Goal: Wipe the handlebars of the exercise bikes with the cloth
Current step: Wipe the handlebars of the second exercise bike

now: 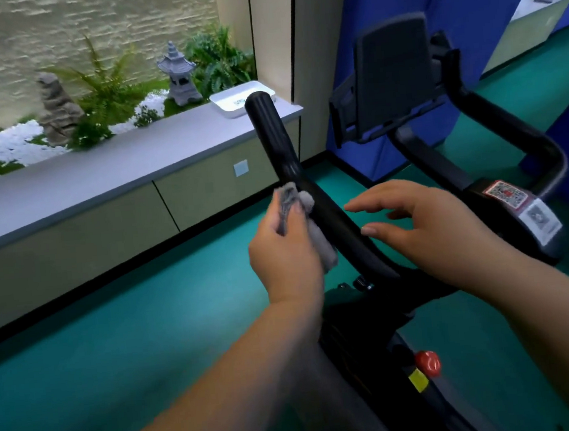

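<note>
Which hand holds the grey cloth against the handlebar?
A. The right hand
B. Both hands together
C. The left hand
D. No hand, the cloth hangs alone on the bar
C: the left hand grips the grey cloth against the left handlebar, while the right hand is open, fingers spread, without cloth.

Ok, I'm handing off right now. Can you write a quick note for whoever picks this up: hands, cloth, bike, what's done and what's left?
Left hand: closed on the grey cloth, pressing it against the left handlebar about midway along the bar.
Right hand: open, fingers spread, hovering just right of that bar, holding nothing.
Bike: tablet holder in the centre, right handlebar beyond it, with nothing touching it.
Done: cannot tell how much of the left bar has been wiped.
Left: finish the left bar up to its tip, then likely the right bar. No other bike is in view.
</note>
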